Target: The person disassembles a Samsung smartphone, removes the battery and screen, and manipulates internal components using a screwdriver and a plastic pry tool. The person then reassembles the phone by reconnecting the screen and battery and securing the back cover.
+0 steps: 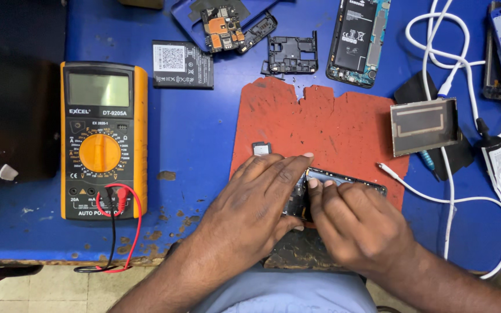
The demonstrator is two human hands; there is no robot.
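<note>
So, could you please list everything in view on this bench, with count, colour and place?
multimeter: 1, orange and black, left
leads: 2, red and black, plugged into multimeter
battery: 1, black, top centre
circuit board: 1, orange and black, top
frame: 1, black, top
open phone: 1, black, top right
mat: 1, red, centre
panel: 1, grey, right
cables: white, right
bench: 1, blue
phone: 1, dark, under both hands
left hand: on phone
right hand: on phone

Both hands (256,200) (358,223) press what seems a phone (343,178).
</note>
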